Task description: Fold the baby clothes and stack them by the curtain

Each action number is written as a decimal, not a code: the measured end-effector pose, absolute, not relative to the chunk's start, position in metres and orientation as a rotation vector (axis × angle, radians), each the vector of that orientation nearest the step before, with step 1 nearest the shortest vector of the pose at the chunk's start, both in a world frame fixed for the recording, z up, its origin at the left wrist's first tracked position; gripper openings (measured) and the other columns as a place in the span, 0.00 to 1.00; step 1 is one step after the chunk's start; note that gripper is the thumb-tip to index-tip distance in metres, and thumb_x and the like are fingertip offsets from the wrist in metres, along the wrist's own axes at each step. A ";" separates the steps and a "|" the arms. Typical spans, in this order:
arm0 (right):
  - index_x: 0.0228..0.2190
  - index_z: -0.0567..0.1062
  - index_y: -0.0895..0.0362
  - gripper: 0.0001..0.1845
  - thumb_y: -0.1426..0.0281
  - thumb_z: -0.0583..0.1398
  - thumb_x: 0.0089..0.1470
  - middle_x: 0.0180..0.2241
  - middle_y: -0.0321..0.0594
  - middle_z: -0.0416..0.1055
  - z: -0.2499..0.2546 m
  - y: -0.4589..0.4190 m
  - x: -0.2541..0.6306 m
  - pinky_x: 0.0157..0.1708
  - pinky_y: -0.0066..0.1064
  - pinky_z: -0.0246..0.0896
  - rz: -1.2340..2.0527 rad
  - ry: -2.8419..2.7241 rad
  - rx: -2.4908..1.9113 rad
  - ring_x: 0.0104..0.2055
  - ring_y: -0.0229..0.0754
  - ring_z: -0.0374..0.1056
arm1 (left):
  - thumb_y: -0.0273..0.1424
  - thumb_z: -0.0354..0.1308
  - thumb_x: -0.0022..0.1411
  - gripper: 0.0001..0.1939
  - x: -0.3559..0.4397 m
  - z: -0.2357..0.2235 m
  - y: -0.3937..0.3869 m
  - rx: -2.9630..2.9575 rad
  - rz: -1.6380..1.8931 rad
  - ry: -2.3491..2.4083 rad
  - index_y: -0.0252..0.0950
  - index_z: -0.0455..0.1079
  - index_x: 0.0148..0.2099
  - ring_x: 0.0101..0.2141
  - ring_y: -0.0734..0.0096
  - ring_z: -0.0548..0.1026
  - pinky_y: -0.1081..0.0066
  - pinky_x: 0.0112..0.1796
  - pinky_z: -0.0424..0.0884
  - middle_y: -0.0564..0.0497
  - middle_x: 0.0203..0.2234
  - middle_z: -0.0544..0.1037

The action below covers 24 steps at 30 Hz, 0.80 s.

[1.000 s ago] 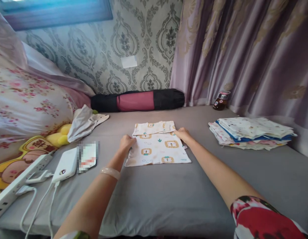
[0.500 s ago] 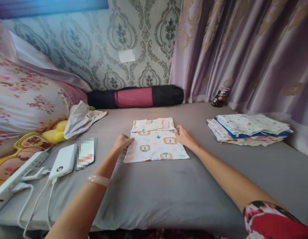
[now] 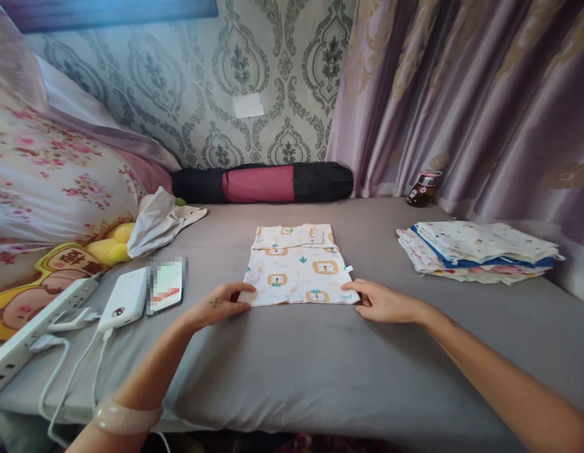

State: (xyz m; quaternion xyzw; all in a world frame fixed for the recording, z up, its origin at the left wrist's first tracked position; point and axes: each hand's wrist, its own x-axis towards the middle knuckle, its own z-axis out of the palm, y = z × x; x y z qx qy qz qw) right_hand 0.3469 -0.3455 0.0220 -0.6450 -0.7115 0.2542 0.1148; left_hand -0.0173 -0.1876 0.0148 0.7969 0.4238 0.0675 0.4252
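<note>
A white cloth [image 3: 296, 272] printed with tan lion faces and small green plants lies on the grey sheet, its far part folded over in a flap. It looks like a small cotton garment, but its exact kind is hidden by the folds. My left hand [image 3: 220, 305] pinches the near left corner between thumb and fingers. At the near right corner, my right hand [image 3: 383, 302] pinches the cloth the same way. A small white tag sticks out from its right edge. The near edge runs fairly straight between both hands.
A stack of folded cloths [image 3: 480, 248] lies to the right, with a brown bottle [image 3: 421, 189] behind it. Left are a power bank [image 3: 123, 299], a phone [image 3: 166, 286], a power strip [image 3: 46, 333] and cables. A black and red roll [image 3: 258, 184] lies along the wall.
Both hands have moved from the cloth's side edges towards me and now grip its two near corners. The cloth stays in nearly the same place, and the tag now shows.
</note>
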 end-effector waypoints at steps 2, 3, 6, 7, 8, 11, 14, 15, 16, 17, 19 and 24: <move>0.51 0.72 0.53 0.26 0.74 0.55 0.48 0.35 0.40 0.69 0.021 -0.345 0.347 0.35 0.28 0.59 0.674 -2.114 -1.863 0.34 0.40 0.66 | 0.35 0.56 0.49 0.24 -0.018 0.016 -0.189 2.002 0.171 1.064 0.41 0.72 0.51 0.27 0.70 0.65 0.73 0.28 0.61 0.56 0.24 0.66; 0.49 0.73 0.53 0.24 0.75 0.54 0.49 0.35 0.40 0.69 0.019 -0.343 0.348 0.36 0.29 0.59 0.611 -2.114 -1.851 0.35 0.40 0.66 | 0.33 0.55 0.47 0.26 -0.018 0.017 -0.190 2.025 0.184 1.064 0.41 0.71 0.51 0.27 0.69 0.66 0.73 0.29 0.62 0.55 0.26 0.67; 0.42 0.75 0.53 0.17 0.75 0.53 0.52 0.35 0.39 0.69 0.012 -0.334 0.349 0.35 0.29 0.58 0.391 -2.064 -1.836 0.34 0.40 0.66 | 0.30 0.52 0.47 0.26 -0.014 0.015 -0.185 2.125 0.286 1.060 0.38 0.70 0.51 0.28 0.69 0.67 0.72 0.30 0.63 0.54 0.27 0.70; 0.40 0.75 0.53 0.15 0.74 0.53 0.53 0.34 0.38 0.69 0.011 -0.329 0.349 0.34 0.29 0.57 0.323 -2.032 -1.832 0.33 0.39 0.66 | 0.31 0.52 0.48 0.24 -0.012 0.014 -0.182 2.142 0.333 1.076 0.37 0.70 0.50 0.28 0.70 0.67 0.72 0.30 0.63 0.54 0.26 0.70; 0.38 0.76 0.53 0.12 0.73 0.54 0.55 0.33 0.38 0.69 0.011 -0.324 0.350 0.34 0.29 0.57 0.260 -1.989 -1.828 0.31 0.38 0.65 | 0.32 0.52 0.50 0.22 -0.010 0.012 -0.177 2.147 0.383 1.100 0.36 0.71 0.48 0.27 0.70 0.67 0.72 0.29 0.63 0.54 0.25 0.70; 0.34 0.77 0.54 0.09 0.66 0.57 0.56 0.35 0.40 0.68 0.014 -0.304 0.355 0.36 0.31 0.60 0.064 -1.815 -1.775 0.33 0.40 0.67 | 0.39 0.53 0.54 0.16 0.000 0.010 -0.160 2.163 0.591 1.184 0.36 0.75 0.40 0.28 0.70 0.68 0.71 0.31 0.65 0.52 0.27 0.71; 0.31 0.76 0.55 0.08 0.64 0.59 0.53 0.40 0.44 0.70 0.019 -0.280 0.362 0.45 0.34 0.61 -0.023 -1.696 -1.662 0.43 0.44 0.68 | 0.43 0.56 0.53 0.16 0.013 0.011 -0.143 2.151 0.854 1.255 0.36 0.76 0.35 0.31 0.69 0.69 0.71 0.34 0.66 0.50 0.31 0.72; 0.31 0.76 0.55 0.09 0.65 0.58 0.53 0.42 0.44 0.71 0.020 -0.272 0.365 0.46 0.34 0.61 0.000 -1.666 -1.638 0.44 0.44 0.68 | 0.43 0.56 0.52 0.16 0.017 0.012 -0.138 2.113 0.912 1.276 0.36 0.76 0.35 0.30 0.69 0.69 0.71 0.33 0.66 0.50 0.30 0.72; 0.32 0.76 0.56 0.09 0.65 0.58 0.53 0.41 0.44 0.72 0.020 -0.263 0.367 0.46 0.34 0.61 0.048 -1.628 -1.636 0.44 0.44 0.69 | 0.43 0.56 0.53 0.16 0.022 0.012 -0.132 2.062 0.946 1.287 0.35 0.75 0.34 0.29 0.70 0.68 0.72 0.31 0.65 0.51 0.28 0.72; 0.34 0.76 0.56 0.10 0.65 0.57 0.54 0.39 0.43 0.74 0.019 -0.255 0.369 0.44 0.34 0.62 0.104 -1.579 -1.657 0.42 0.44 0.70 | 0.43 0.55 0.54 0.16 0.027 0.012 -0.127 2.007 0.967 1.287 0.35 0.74 0.34 0.27 0.71 0.68 0.73 0.29 0.64 0.52 0.26 0.71; 0.36 0.75 0.57 0.12 0.65 0.54 0.56 0.34 0.41 0.75 0.015 -0.239 0.371 0.39 0.32 0.63 0.187 -1.472 -1.746 0.37 0.43 0.70 | 0.42 0.52 0.56 0.16 0.038 0.011 -0.116 1.917 1.000 1.269 0.34 0.72 0.34 0.24 0.73 0.66 0.74 0.26 0.60 0.55 0.21 0.68; 0.37 0.74 0.60 0.14 0.66 0.51 0.60 0.33 0.45 0.76 0.004 -0.205 0.363 0.34 0.30 0.60 0.114 -1.273 -2.133 0.35 0.45 0.70 | 0.34 0.46 0.60 0.12 0.069 0.002 -0.088 1.910 1.035 1.461 0.34 0.69 0.32 0.25 0.71 0.67 0.74 0.25 0.58 0.54 0.20 0.68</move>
